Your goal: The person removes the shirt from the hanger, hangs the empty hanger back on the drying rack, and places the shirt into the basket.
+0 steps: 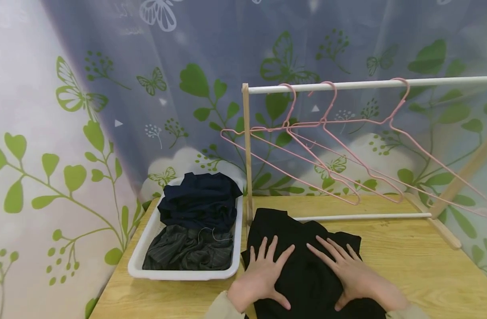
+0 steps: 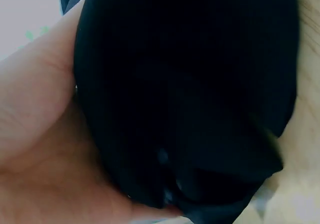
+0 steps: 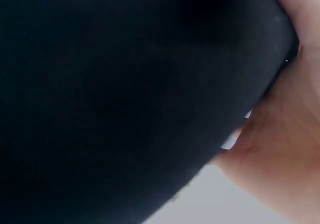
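Observation:
A black garment (image 1: pixel 303 261) lies on the wooden table in front of the rack; its exact kind cannot be told. My left hand (image 1: pixel 263 274) rests on its left side with fingers spread and straight. On the garment's right side lies my right hand (image 1: pixel 351 272), its fingers spread likewise. Black cloth (image 2: pixel 190 84) fills most of the left wrist view, beside the palm and thumb. In the right wrist view, dark cloth (image 3: pixel 125 99) covers the left and middle, with part of the hand (image 3: pixel 285 124) at the right edge.
A white plastic basket (image 1: pixel 183 274) at left holds a navy garment (image 1: pixel 199 199) and a dark striped one (image 1: pixel 187 250). Behind the black garment stands a rack with a white rod (image 1: pixel 363 85), wooden posts (image 1: pixel 247 150) and pink hangers (image 1: pixel 327 170). The wooden table (image 1: pixel 434 274) extends right.

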Demonstrator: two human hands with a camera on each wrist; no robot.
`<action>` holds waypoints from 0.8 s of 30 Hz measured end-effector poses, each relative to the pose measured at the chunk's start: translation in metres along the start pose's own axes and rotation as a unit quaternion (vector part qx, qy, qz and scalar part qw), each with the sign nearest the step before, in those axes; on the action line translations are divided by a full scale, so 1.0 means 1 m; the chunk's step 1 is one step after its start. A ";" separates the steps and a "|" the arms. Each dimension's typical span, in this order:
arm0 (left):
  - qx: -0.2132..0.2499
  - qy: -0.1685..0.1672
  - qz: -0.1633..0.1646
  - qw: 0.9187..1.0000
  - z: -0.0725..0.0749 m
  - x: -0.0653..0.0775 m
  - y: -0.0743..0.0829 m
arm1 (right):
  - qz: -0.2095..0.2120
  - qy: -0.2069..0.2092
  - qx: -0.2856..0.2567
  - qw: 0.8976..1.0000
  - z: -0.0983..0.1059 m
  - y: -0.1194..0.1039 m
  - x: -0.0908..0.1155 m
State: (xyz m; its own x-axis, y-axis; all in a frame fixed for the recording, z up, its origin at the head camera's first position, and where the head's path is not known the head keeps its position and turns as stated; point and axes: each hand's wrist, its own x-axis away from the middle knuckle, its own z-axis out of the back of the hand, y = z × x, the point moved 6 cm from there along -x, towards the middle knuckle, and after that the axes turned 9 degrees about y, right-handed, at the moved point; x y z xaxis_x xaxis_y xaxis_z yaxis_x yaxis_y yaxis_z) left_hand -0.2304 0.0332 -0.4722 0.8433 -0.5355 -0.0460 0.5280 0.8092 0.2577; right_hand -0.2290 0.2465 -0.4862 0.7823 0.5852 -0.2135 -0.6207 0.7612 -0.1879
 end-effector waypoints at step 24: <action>-0.111 0.087 -0.009 0.990 -0.004 -0.021 -0.005 | -0.013 0.051 0.047 0.997 -0.006 -0.006 -0.044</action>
State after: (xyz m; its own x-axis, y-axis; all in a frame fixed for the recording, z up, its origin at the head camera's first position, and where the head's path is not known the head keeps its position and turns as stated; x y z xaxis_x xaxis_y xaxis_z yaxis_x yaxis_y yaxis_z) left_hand -0.2498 0.0415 -0.4761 0.8283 -0.5153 -0.2199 0.5352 0.8439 0.0383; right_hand -0.2603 0.2147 -0.4819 0.7859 0.5363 -0.3078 -0.5882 0.8019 -0.1046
